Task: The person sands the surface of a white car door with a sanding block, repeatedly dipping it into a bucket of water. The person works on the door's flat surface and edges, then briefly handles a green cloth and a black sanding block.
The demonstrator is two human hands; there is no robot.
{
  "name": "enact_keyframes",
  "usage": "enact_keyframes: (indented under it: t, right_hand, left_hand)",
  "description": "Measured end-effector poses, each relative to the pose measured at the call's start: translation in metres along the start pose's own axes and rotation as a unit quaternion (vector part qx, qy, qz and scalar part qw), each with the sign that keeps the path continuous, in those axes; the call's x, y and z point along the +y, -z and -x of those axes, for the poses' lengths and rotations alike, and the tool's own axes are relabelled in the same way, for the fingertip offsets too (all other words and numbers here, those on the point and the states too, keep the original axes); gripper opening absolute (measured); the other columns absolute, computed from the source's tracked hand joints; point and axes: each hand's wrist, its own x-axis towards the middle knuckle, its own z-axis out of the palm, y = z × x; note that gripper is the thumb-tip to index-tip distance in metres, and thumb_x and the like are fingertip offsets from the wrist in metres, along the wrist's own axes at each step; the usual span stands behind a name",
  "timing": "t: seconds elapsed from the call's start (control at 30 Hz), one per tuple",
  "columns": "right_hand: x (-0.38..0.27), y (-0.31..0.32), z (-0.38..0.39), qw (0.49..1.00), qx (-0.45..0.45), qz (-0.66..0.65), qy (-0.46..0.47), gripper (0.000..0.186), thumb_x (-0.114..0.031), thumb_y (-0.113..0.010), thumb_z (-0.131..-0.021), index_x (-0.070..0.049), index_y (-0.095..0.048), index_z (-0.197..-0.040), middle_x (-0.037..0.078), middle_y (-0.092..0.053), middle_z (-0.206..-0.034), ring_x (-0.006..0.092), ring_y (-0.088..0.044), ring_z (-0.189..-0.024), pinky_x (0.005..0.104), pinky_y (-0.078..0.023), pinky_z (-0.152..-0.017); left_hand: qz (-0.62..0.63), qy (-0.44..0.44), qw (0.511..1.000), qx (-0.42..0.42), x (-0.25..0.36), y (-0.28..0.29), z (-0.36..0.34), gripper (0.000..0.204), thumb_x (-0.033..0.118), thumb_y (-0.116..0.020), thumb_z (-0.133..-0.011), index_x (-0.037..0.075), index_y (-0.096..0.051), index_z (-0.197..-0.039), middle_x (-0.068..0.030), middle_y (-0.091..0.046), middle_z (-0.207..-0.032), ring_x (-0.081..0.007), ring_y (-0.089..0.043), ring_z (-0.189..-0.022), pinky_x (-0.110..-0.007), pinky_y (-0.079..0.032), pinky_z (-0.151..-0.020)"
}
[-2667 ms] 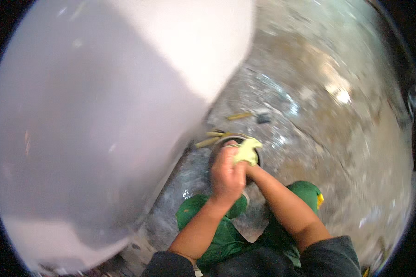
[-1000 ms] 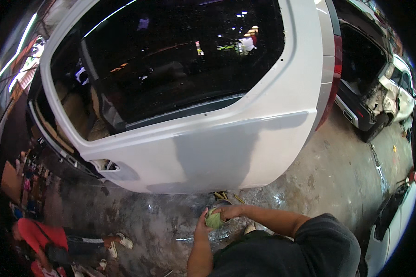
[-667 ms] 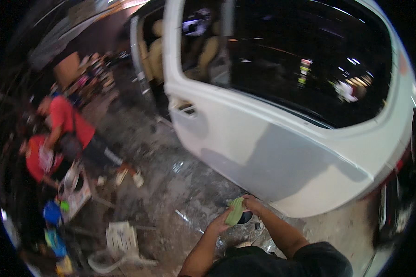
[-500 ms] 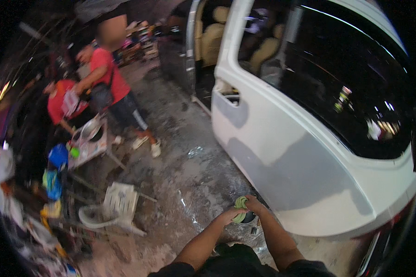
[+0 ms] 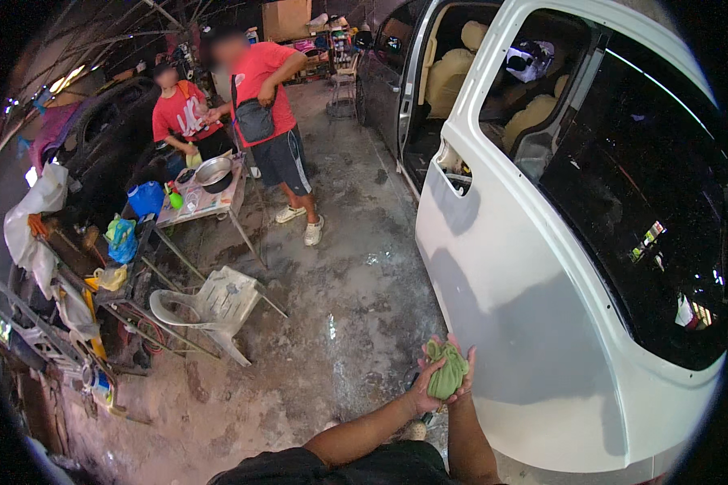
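A crumpled green cloth (image 5: 447,372) is bunched between my two hands, in front of the lower part of the white van panel. My left hand (image 5: 422,391) cups it from the left side. My right hand (image 5: 467,377) presses on its right side, with the fingers pointing up along the cloth. Close to the right of my hands stands the white van panel (image 5: 477,267), with dull grey patches (image 5: 542,335) across its lower half. Below my hands, a small part of something dark shows near my feet, mostly hidden.
A white plastic chair (image 5: 218,303) stands to the left on the wet concrete floor. Beyond it, a small table (image 5: 234,194) carries a metal basin (image 5: 213,173) and a green bottle (image 5: 174,197). Two people in red shirts stand there. A dark vehicle (image 5: 388,73) with an open doorway is farther off.
The green cloth has come up from a dark round container near the floor and is now bunched between both hands. The view has shifted, and the standing person's arm is now bent.
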Motion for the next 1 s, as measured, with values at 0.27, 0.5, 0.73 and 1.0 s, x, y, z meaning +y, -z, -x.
enact_keyframes:
  t: [0.27,0.5,0.73,1.0]
  right_hand:
    - [-0.086,0.12,-0.093,0.877,-0.043,0.456,-0.146,0.031,-0.039,-0.065,-0.094,-0.011,-0.053,-0.099,0.011,-0.061,-0.106,0.0272,-0.064,-0.092,0.0466,-0.055,-0.082]
    - [-0.067,0.163,-0.165,0.688,-0.022,0.71,-0.148,0.069,-0.033,-0.074,-0.077,-0.003,-0.052,-0.135,0.026,-0.058,-0.131,0.039,-0.057,-0.123,0.0456,-0.046,-0.101]
    - [-0.062,0.212,-0.177,0.651,0.137,0.747,-0.012,0.056,-0.026,-0.064,-0.088,0.003,-0.05,-0.134,0.027,-0.059,-0.13,0.0431,-0.056,-0.123,0.0474,-0.045,-0.103]
    - [-0.04,0.169,-0.136,0.662,0.052,0.737,-0.129,0.079,-0.063,-0.036,-0.099,0.001,-0.04,-0.145,0.031,-0.044,-0.146,0.0515,-0.046,-0.131,0.0496,-0.038,-0.11]
  left_hand:
    - [-0.115,-0.028,0.987,0.112,-0.011,0.046,-0.068,0.035,0.041,-0.067,-0.094,0.013,-0.065,-0.115,-0.003,-0.066,-0.094,-0.0179,-0.06,-0.072,-0.031,-0.046,-0.059]
    - [-0.49,-0.014,0.806,0.332,0.024,0.087,-0.122,0.036,0.033,-0.075,-0.086,0.008,-0.066,-0.11,-0.005,-0.067,-0.093,-0.0164,-0.064,-0.081,-0.033,-0.051,-0.063]
    - [-0.746,-0.132,0.561,0.333,0.008,0.049,-0.173,0.055,0.027,-0.071,-0.086,-0.003,-0.052,-0.128,-0.0276,-0.065,-0.113,-0.0456,-0.062,-0.11,-0.049,-0.049,-0.092]
    - [-0.774,-0.308,0.447,0.326,0.01,0.142,-0.165,0.071,0.021,-0.069,-0.088,0.002,-0.036,-0.148,-0.0273,-0.051,-0.138,-0.0436,-0.051,-0.128,-0.048,-0.043,-0.102]
